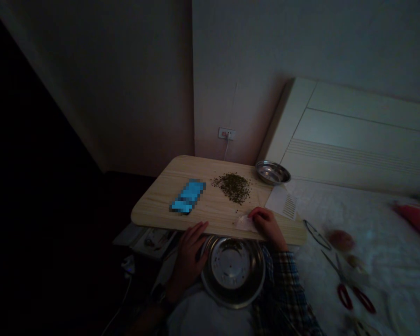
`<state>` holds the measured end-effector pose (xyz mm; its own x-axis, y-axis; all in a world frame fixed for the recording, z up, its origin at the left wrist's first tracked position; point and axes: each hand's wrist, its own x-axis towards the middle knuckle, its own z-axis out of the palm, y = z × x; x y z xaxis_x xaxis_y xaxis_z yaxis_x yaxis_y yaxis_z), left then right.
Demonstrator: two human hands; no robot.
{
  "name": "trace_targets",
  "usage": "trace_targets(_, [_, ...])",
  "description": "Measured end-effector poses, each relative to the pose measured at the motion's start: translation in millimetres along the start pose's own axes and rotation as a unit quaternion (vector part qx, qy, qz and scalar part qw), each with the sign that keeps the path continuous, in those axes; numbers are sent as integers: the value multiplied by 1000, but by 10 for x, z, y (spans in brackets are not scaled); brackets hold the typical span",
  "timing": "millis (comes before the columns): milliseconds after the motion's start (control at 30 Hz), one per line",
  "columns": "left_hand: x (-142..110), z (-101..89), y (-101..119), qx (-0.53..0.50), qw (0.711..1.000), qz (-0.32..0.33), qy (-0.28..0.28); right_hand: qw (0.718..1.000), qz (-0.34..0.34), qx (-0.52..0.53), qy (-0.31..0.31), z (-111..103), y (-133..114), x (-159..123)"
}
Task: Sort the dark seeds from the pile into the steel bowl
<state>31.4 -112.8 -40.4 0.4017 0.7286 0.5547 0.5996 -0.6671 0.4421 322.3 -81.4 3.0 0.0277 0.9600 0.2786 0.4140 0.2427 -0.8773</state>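
My left hand [191, 254] lies at the left rim of a steel bowl [210, 291], its fingers stretched toward the table's front edge. The bowl sits low in front of me, at my lap, with a few dark specks inside. On the tabletop, my right hand [268, 226] has its fingers closed on a small pale, see-through piece of plastic [245, 223]. Beyond it is a loose heap of small greenish-brown bits [235, 187], too small to name surely. A phone [188, 196] with a blurred blue screen lies left of the heap.
The wooden table [157, 200] holds a second steel bowl [273, 172] at its back right corner and a white slotted sheet [283, 201]. Red-handled scissors [343, 284] and glasses [317, 234] lie on the bed [381, 233]. A wall socket [227, 134] has a cable plugged in.
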Motion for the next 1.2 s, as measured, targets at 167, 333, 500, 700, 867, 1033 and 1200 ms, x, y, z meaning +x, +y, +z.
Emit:
trace_targets(167, [11, -5, 9, 1, 1000, -2, -1, 1000, 5, -12, 18, 23, 10, -1])
trace_targets(333, [12, -2, 8, -5, 1000, -3, 3, 999, 10, -23, 29, 15, 34, 0])
trace_targets(500, [4, -5, 10, -6, 1000, -4, 1, 999, 9, -28, 38, 21, 56, 6])
trace_targets(700, [12, -5, 19, 0, 1000, -7, 1, 998, 5, -27, 54, 12, 27, 0])
trace_targets(867, [7, -9, 20, -2, 1000, -6, -2, 999, -2, -19, 47, -3, 6, 12])
trace_targets(1033, [-1, 2, 9, 2, 1000, -7, -5, 999, -6, -10, 35, -8, 19, 13])
trace_targets(1200, [1, 4, 4, 0, 1000, -2, 0, 1000, -10, -8, 14, -6, -1, 13])
